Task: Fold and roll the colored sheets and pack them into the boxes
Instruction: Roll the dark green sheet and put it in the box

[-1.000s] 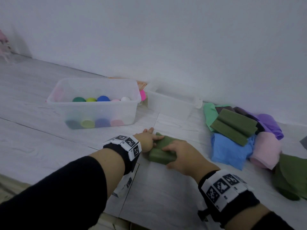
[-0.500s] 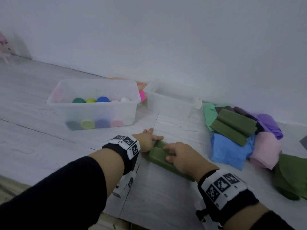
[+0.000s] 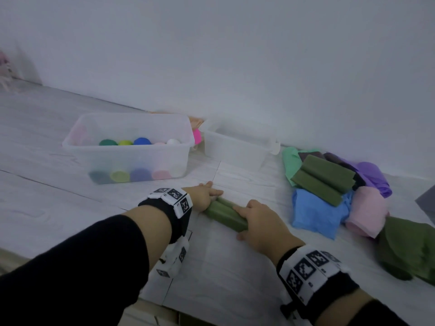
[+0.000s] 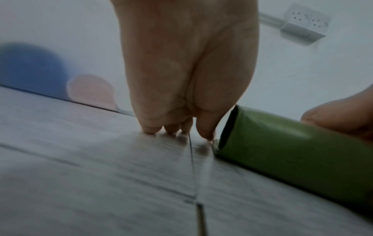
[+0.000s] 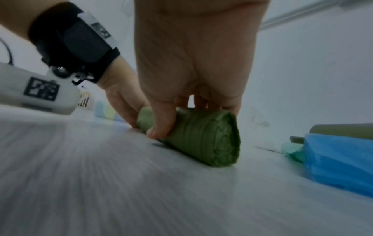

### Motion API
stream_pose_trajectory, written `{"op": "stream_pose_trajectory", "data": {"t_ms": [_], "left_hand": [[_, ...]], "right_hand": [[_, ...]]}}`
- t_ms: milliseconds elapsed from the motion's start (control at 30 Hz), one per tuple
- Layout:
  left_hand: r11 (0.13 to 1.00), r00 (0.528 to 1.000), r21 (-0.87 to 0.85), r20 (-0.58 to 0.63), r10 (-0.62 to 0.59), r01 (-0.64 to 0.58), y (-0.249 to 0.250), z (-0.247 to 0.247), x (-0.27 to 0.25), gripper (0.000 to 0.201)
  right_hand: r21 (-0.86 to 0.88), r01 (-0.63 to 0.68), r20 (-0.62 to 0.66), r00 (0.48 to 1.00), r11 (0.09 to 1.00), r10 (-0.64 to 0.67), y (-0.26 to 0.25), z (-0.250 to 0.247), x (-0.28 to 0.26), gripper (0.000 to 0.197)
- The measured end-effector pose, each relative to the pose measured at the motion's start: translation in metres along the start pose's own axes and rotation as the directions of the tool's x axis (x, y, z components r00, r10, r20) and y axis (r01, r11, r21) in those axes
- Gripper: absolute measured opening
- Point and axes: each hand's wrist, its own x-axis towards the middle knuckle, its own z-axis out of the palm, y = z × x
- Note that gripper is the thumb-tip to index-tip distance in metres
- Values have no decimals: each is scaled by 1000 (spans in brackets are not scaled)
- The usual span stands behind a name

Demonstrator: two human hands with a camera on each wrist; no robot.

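Observation:
A dark green sheet, rolled into a tight roll [image 3: 223,214], lies slantwise on the pale wood floor [image 3: 223,267]. My right hand [image 3: 262,223] grips its near end, thumb on my side and fingers over the far side, as the right wrist view of the roll [image 5: 201,135] shows. My left hand [image 3: 204,196] stands at the far end with straight fingers. In the left wrist view the fingertips [image 4: 151,129] touch the floor beside the roll's end [image 4: 292,151]. A clear box [image 3: 77,137] beyond the hands holds several colored rolls.
A smaller clear box [image 3: 237,149] stands against the wall, right of the first one. A heap of loose and folded sheets [image 3: 329,191], green, blue, pink and purple, lies to the right, with a crumpled green sheet [image 3: 409,250] nearer me. The white wall runs close behind.
The green bundle has gone from a wide, flat fold under both hands to a longer, thinner roll. My right hand has slid toward me along it to its near end.

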Motion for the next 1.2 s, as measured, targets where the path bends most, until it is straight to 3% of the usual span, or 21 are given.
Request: {"op": "stream_pose_trajectory", "data": {"t_ms": [100,200,267,367,467,567,600,667,767,933,1067,1200], "left_hand": [[992,988,-125,-143,-51,34,-3,-4,-6,56],[991,964,-51,-232,-131,122,1,-2,-20,38],[989,979,-21,-146,-145,143,7,7,-29,31],[935,988,-321,19,-152,150,14,25,-32,19],[709,987,-693,19,-161,129,25,38,-37,18],[337,977,-941,-37,-209,36,28,46,-44,14],[221,971,-975,-59,-233,-6,24,47,-46,13],[19,955,-994,-104,-277,-103,12,41,-52,17],[-138,916,-950,-221,-334,-279,-14,20,-66,29],[-171,817,-843,-412,-404,-510,-67,-24,-91,35],[-141,812,-814,-515,-273,-564,-115,-67,-114,32],[-124,802,-800,-556,-219,-588,-168,-119,-117,54]], "right_hand": [[125,-75,-31,996,989,80,4,-4,3,63],[155,-104,-28,994,982,110,9,-7,5,41],[134,-108,-18,994,985,111,9,-7,8,29],[129,-131,22,991,983,129,7,-7,13,26],[179,-132,97,989,975,116,4,-8,18,22],[366,-98,120,991,926,57,-3,-8,18,18],[495,-94,124,992,864,37,-9,-9,17,18],[761,-103,151,988,641,-20,-27,-12,15,16],[931,-95,165,971,353,-175,-61,-18,18,22],[983,-152,179,920,105,-349,-119,-33,44,26],[987,-152,120,913,-53,-389,-167,-51,70,39],[987,-111,63,931,-114,-359,-214,-66,96,44]]}}
